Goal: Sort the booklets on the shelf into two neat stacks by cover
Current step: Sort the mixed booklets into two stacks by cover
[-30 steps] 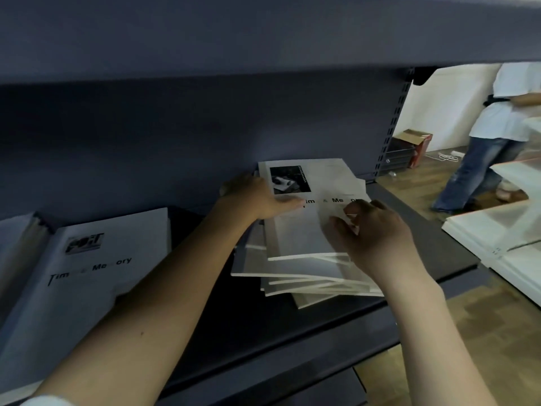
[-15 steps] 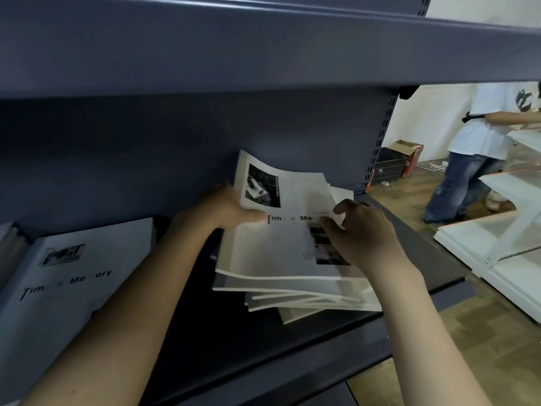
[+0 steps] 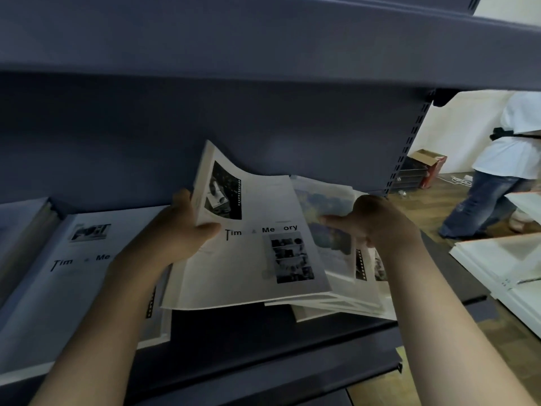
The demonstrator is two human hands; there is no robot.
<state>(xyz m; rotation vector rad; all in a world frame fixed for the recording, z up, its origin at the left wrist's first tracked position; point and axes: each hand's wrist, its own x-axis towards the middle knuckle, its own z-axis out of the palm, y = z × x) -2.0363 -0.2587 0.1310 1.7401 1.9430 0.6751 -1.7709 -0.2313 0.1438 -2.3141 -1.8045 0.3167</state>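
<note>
Step in hand, as judged: lift the top booklet (image 3: 248, 247) off the mixed pile (image 3: 345, 300) and carry it to the stack (image 3: 73, 273) at the shelf's left end.

- Booklet: grey cover, "Tim… Me…ory" title, two photo blocks. It is partly raised, with its far left corner curled up toward the back panel (image 3: 117, 142) and its near edge low over the pile.
- Your left hand (image 3: 175, 232) grips its left edge, thumb on the cover, fingers curled behind.
- Your right hand (image 3: 377, 221) reaches into the pile's right side. Its fingers curl over a colour-printed page (image 3: 322, 206) and seem to pin it; I cannot tell how firm the hold is.
- Pile: fanned and askew, toward the right end of the shelf (image 3: 263, 347), near edges ragged.

To do it well: keep the pile pinned so only one booklet comes away. Support the booklet nearer its middle, since it bends from an edge grip. Check the cover against the left stack; the titles look alike, but the photos seem different. Lay it square to that stack's edges.
</note>
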